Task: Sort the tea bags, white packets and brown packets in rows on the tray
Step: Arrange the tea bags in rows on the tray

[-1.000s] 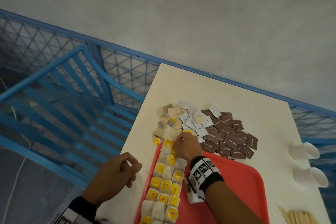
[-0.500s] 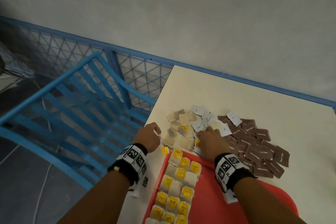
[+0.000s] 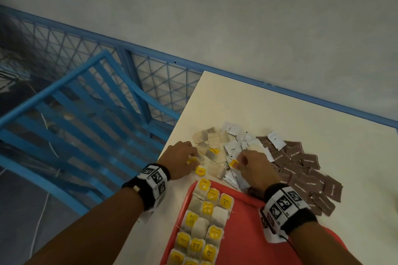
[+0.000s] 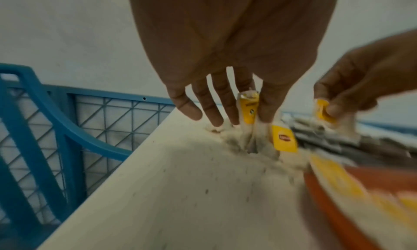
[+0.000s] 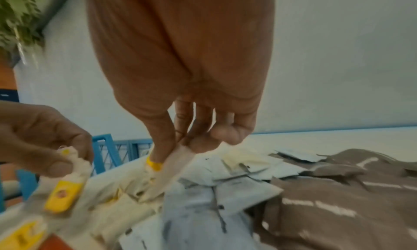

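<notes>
Cream counter (image 3: 269,114) carries the pile; both hands pinch tea bags (image 3: 212,217): left hand (image 3: 179,162), right hand (image 3: 255,169). Each should lift cleanly and extend the tray (image 3: 243,232) rows.

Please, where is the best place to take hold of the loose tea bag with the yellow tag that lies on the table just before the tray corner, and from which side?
Probably pinch the yellow tag at its edges, coming from above: it lies flat beside the tray corner, clear of the left hand.
</notes>
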A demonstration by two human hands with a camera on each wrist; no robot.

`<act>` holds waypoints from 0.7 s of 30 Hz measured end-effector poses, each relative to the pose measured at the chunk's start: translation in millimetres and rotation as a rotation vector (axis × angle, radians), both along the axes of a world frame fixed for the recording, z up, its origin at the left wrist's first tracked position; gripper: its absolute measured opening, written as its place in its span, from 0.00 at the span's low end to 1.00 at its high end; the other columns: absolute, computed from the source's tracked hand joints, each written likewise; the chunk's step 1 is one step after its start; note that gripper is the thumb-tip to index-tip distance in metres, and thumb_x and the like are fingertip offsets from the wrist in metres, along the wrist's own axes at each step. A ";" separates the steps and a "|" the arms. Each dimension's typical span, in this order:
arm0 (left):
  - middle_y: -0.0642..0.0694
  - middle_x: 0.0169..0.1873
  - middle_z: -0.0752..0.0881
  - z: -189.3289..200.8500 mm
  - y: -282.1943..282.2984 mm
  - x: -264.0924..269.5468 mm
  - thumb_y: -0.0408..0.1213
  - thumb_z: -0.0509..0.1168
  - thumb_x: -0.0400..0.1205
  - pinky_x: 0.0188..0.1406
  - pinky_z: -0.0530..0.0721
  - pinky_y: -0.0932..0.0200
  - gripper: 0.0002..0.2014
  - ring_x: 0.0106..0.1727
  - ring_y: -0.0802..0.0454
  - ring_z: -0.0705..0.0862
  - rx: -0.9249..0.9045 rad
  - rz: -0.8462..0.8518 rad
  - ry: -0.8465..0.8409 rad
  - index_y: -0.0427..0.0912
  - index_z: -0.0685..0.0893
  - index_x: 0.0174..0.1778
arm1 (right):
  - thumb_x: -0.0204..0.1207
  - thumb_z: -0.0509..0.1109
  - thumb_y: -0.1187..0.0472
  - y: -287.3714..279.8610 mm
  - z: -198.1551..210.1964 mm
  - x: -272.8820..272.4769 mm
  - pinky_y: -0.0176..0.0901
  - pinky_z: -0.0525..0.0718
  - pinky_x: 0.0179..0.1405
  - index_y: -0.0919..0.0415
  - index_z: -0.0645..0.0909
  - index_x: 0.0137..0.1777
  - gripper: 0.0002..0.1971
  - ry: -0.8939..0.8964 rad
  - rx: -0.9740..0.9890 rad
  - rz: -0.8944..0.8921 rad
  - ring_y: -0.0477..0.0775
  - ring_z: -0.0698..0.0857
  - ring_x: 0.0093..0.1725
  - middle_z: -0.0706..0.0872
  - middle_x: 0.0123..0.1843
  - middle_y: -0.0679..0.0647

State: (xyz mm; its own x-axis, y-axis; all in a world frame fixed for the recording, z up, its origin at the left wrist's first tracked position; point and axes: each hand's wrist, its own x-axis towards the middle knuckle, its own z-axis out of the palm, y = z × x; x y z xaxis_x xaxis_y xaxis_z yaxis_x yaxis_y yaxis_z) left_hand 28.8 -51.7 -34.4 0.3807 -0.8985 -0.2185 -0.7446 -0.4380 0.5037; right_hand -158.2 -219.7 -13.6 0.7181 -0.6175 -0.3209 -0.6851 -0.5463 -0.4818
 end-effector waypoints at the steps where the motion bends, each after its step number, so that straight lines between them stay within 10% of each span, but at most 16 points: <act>1: 0.50 0.51 0.83 4.5 -0.5 3.4 0.44 0.69 0.83 0.52 0.73 0.56 0.09 0.54 0.48 0.80 -0.058 0.056 0.081 0.43 0.87 0.53 | 0.77 0.75 0.57 1.7 3.0 4.6 0.34 0.77 0.36 0.53 0.79 0.36 0.10 -0.036 0.065 0.001 0.46 0.79 0.38 0.81 0.38 0.46; 5: 0.53 0.46 0.91 29.6 3.7 13.4 0.42 0.75 0.74 0.48 0.83 0.56 0.11 0.49 0.52 0.87 -0.226 0.266 0.396 0.37 0.85 0.39 | 0.72 0.79 0.60 21.4 -3.6 29.5 0.39 0.84 0.44 0.49 0.81 0.31 0.12 0.017 0.142 0.069 0.49 0.84 0.42 0.85 0.43 0.52; 10: 0.47 0.51 0.94 47.3 14.7 12.6 0.22 0.68 0.74 0.42 0.81 0.52 0.15 0.51 0.46 0.86 -0.423 0.453 0.815 0.40 0.69 0.29 | 0.78 0.70 0.59 37.7 -22.3 38.7 0.50 0.84 0.54 0.58 0.84 0.53 0.07 0.245 -0.151 0.232 0.61 0.80 0.63 0.82 0.60 0.58; 15: 0.32 0.45 0.92 40.7 27.1 1.0 0.13 0.54 0.76 0.48 0.91 0.51 0.17 0.51 0.36 0.91 -0.666 0.717 1.298 0.40 0.66 0.30 | 0.75 0.68 0.62 35.2 -23.2 35.9 0.50 0.83 0.45 0.53 0.73 0.47 0.06 0.174 -0.024 0.106 0.59 0.84 0.50 0.84 0.51 0.56; 21: 0.35 0.32 0.88 24.0 19.6 -10.5 0.17 0.53 0.79 0.38 0.90 0.51 0.11 0.36 0.40 0.91 -0.525 1.020 1.398 0.35 0.73 0.37 | 0.72 0.78 0.72 25.8 9.4 27.7 0.31 0.76 0.29 0.60 0.82 0.51 0.12 -0.274 0.435 -0.247 0.39 0.80 0.29 0.78 0.33 0.47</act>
State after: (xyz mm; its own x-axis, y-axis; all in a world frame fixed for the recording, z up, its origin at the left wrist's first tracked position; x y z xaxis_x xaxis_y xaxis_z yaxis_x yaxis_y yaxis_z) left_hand 18.3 -32.1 -10.3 0.5721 -0.5276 -0.6279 0.7357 -0.0084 0.6773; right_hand -130.4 -193.9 -4.2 0.6620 -0.6304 -0.4054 -0.5857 -0.0976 -0.8046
